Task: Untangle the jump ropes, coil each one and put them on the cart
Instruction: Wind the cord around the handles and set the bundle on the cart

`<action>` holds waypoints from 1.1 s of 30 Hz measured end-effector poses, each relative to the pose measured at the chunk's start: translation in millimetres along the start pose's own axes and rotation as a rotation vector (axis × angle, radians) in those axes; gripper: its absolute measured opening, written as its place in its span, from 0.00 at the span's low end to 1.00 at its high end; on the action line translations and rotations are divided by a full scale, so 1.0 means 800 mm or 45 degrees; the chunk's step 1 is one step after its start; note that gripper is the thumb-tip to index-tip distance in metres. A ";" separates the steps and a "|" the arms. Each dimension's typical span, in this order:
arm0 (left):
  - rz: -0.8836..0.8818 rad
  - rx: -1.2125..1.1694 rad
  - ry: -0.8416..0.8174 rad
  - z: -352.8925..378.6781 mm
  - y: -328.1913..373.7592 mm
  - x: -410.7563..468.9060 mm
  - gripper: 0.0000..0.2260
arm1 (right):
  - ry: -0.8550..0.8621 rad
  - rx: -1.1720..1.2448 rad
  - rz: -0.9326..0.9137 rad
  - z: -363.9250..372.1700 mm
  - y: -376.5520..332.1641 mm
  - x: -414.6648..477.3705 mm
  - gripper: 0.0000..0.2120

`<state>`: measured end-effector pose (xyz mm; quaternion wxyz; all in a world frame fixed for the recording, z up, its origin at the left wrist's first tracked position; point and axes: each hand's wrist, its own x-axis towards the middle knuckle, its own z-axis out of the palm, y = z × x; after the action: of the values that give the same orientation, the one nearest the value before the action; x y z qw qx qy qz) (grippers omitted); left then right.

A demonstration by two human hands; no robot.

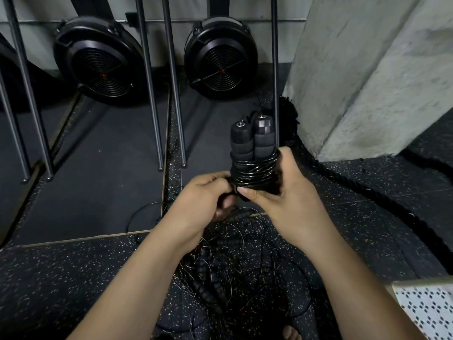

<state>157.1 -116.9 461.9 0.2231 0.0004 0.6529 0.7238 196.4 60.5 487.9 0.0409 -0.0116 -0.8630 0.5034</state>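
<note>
**Wound jump rope** (253,165), held upright above the floor. Its two foam handles (252,141) stand side by side, and the glossy black cable (255,174) is lapped in tight turns round their lower halves.

The right hand (289,195), at four o'clock of the bundle, grips it, with the thumb across the front under the lowest turn and the other fingers curled round the far side. The left hand (203,197), at eight o'clock, has its fingers (218,181) curled and pinching at the bottom turns, apparently on the cable's loose end. The end itself is hidden.

Judged step: securing the coil. To do it well, the right hand should press the handles together so the turns cannot slacken. The left hand then tucks the end under a neighbouring turn and draws it snug. A springy cable of this kind will likely unwind if released early.

At six o'clock, on the speckled rubber floor (73,278), lies the tangled heap (232,271) of thin cables and ribbed handles, not yet sorted. A thick braided rope (355,185) runs off toward three o'clock, past a concrete pillar (367,69) at two o'clock. Two round black fan housings (220,57) stand at ten and twelve o'clock behind slanted metal bars (151,94). A white perforated surface (429,312) at five o'clock may be the cart; I cannot tell.
</note>
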 end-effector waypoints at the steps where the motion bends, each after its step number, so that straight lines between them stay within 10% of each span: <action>1: 0.003 -0.027 0.016 -0.002 -0.001 0.001 0.12 | -0.019 -0.008 0.007 -0.001 -0.001 0.000 0.23; 17: -0.243 -0.615 0.043 -0.018 0.015 -0.002 0.15 | -0.073 -0.315 -0.046 0.007 -0.018 -0.003 0.19; 23: 0.168 -0.087 0.187 -0.017 0.013 -0.006 0.20 | -0.142 -0.196 -0.025 0.001 -0.015 0.000 0.19; 33: 0.098 0.145 0.345 0.000 0.017 -0.007 0.23 | -0.337 0.133 0.080 0.012 -0.008 -0.006 0.21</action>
<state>157.6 -119.7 476.6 0.1047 -0.0596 0.7165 0.6871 200.6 48.6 488.0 -0.0884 0.0301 -0.8327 0.5459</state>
